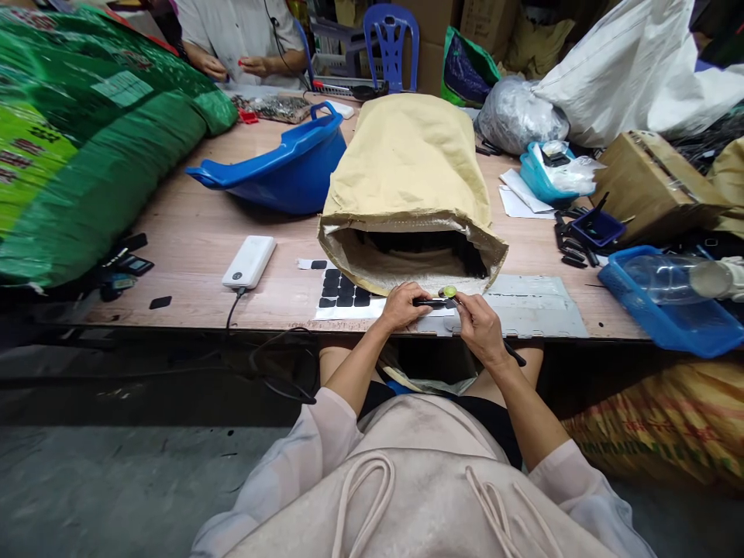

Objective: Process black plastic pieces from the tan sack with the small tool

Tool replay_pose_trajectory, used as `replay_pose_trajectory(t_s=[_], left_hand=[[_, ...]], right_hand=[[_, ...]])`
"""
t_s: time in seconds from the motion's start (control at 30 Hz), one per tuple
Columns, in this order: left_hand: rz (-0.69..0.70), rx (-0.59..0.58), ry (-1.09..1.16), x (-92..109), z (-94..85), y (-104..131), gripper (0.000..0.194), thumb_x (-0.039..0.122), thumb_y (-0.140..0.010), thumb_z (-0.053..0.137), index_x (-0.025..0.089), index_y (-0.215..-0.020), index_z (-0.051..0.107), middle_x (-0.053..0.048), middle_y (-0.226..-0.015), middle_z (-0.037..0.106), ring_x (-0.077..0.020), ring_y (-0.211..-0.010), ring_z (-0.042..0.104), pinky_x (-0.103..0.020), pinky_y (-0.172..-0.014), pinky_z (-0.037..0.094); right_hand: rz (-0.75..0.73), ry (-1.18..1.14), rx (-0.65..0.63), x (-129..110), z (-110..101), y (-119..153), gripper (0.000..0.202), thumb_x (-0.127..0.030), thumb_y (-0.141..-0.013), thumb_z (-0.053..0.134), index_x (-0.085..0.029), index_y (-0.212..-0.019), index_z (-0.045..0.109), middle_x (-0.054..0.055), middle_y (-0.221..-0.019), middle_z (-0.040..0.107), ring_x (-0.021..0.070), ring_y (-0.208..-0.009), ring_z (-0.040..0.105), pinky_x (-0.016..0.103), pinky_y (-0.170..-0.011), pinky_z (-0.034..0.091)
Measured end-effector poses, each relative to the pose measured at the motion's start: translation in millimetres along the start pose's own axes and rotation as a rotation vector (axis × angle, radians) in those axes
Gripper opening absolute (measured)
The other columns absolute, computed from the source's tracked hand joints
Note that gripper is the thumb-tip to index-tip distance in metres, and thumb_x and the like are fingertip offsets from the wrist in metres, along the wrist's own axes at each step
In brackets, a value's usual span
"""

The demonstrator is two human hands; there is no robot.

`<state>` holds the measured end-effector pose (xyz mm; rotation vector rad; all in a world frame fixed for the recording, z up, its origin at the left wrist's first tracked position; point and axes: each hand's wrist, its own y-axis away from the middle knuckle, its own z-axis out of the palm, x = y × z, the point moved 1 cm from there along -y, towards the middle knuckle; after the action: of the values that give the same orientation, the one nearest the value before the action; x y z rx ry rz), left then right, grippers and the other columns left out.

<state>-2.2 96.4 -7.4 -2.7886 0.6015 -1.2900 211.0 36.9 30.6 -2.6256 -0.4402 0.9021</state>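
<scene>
Over the worktop (174, 232), by the open sack (412, 155), the left hand (400, 307) grips a small black piece (428, 302); the right hand (481, 325) pinches a slim tool (514, 354) beside it. Loosened left fingers could drop the piece.

Smooth plastic basin (296, 172) (fairly glossy).

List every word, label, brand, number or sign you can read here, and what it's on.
No text is legible.
Green bag, left: printed characters and a pale label, too blurred.
Orange sack, lower right: red and green characters, too blurred.
Cardboard box, back: print too small.
White device: round display too small.
</scene>
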Motion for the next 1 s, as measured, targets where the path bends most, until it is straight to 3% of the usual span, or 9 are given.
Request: replay_pose_trajectory(t_s=[0.2,0.4,0.63,1.0], left_hand=[[-0.002,-0.002,-0.014,-0.7,0.9,0.1,0.02,0.026,-0.079,0.079,0.024,-0.099,0.081,-0.003,-0.092,0.072,-0.0224,-0.094,0.065,-0.035,-0.091,0.05],[0.002,-0.005,-0.027,-1.5,1.0,-0.7,0.021,0.024,-0.078,0.081,0.023,-0.099,0.081,-0.003,-0.093,0.073,-0.0241,-0.097,0.065,-0.036,-0.094,0.05],[-0.003,0.002,-0.063,1.5,0.5,0.4,0.022,0.023,-0.077,0.083,0.023,-0.099,0.081,-0.003,-0.093,0.073,-0.0243,-0.097,0.066,-0.036,-0.092,0.05],[0.026,-0.02,-0.088,-3.6,-0.3,4.1,0.02,0.033,-0.084,0.081,0.022,-0.101,0.08,-0.004,-0.093,0.071,-0.0242,-0.096,0.064,-0.036,-0.089,0.048]], right_hand=[[-0.006,0.042,-0.032,10.2,2.5,1.9,0.036,-0.025,-0.103,0.045,-0.026,-0.13,0.068,0.007,-0.107,0.072,0.0211,-0.099,0.068,0.032,-0.087,0.055],[-0.002,0.217,0.041,33.5,-2.5,-26.9,0.035,-0.023,-0.102,0.048,-0.026,-0.13,0.07,0.006,-0.109,0.072,0.0204,-0.099,0.066,0.029,-0.082,0.051],[-0.034,0.393,0.026,68.2,16.9,-40.7,0.034,-0.017,-0.096,0.053,-0.025,-0.118,0.077,0.007,-0.096,0.07,0.0218,-0.089,0.057,0.033,-0.079,0.042],[-0.008,0.342,0.03,72.4,24.8,-35.9,0.033,-0.02,-0.097,0.053,-0.025,-0.121,0.075,0.008,-0.101,0.068,0.0246,-0.096,0.055,0.036,-0.086,0.043]])
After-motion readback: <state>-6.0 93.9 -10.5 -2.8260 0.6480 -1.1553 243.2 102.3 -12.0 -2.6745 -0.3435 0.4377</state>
